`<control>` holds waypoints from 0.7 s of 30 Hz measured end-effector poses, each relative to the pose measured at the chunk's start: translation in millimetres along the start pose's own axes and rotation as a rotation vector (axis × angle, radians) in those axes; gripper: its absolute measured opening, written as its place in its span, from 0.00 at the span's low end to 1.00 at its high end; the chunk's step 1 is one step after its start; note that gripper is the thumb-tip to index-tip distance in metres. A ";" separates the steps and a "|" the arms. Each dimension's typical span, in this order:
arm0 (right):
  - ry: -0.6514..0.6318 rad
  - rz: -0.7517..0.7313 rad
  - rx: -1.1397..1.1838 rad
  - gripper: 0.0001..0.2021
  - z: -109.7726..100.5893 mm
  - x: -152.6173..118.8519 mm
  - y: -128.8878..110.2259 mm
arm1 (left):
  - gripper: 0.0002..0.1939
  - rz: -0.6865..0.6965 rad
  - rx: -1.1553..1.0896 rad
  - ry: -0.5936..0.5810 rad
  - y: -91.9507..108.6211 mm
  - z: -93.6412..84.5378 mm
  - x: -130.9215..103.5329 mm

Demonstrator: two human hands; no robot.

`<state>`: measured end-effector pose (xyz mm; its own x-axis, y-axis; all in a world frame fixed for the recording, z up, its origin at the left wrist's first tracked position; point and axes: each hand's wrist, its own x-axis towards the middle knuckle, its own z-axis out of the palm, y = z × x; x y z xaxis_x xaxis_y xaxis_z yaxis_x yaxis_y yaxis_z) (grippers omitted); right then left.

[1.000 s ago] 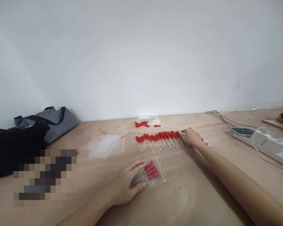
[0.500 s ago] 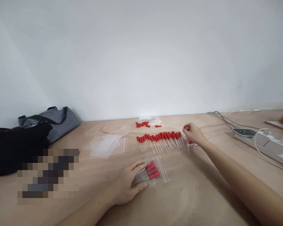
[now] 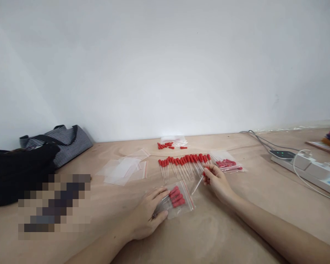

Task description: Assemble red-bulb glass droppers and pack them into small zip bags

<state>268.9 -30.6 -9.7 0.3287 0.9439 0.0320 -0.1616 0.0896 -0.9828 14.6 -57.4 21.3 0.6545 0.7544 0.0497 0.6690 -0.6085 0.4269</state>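
My left hand (image 3: 150,212) grips the left side of a clear zip bag (image 3: 183,212) that holds several red-bulbed droppers (image 3: 177,197). My right hand (image 3: 216,180) pinches one dropper (image 3: 198,184) by its red bulb, its clear tip pointing down and left beside the bag's red-striped edge. Behind the hands, a row of red-bulbed droppers (image 3: 191,158) lies on the table, tips toward me. A filled clear bag (image 3: 228,164) rests to the right of the row.
Flat clear bags (image 3: 123,170) lie left of the row. Loose red bulbs (image 3: 165,145) sit near the wall by another clear bag (image 3: 178,140). A power strip (image 3: 313,172) with cables stands at right. A black bag (image 3: 22,172) and a striped bag (image 3: 68,145) are at left.
My right hand has come from the right end of the row toward the bag, with a dropper in its fingers. The filled bag at right now shows fully. My left hand has hardly moved.
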 end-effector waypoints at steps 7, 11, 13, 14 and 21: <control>0.045 0.005 0.084 0.16 1.4 -1.5 2.4 | 0.26 -0.030 0.014 -0.046 1.8 -0.9 0.7; 0.011 0.038 0.113 0.16 3.5 -8.0 2.8 | 0.25 -0.017 0.006 -0.030 0.2 1.1 0.5; -0.023 0.084 0.127 0.16 5.3 -13.5 3.8 | 0.25 -0.017 0.004 -0.025 0.3 1.5 0.6; -0.044 0.106 0.132 0.16 6.1 -16.5 4.1 | 0.26 -0.018 0.005 -0.022 0.5 1.7 0.6; -0.112 0.239 0.137 0.15 5.7 -32.0 0.2 | 0.26 -0.006 0.051 -0.016 -1.3 2.6 0.6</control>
<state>253.0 -59.0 -9.9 0.1625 0.9719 -0.1704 -0.3488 -0.1049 -0.9313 15.1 -56.9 18.4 0.6562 0.7539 0.0324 0.6893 -0.6164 0.3806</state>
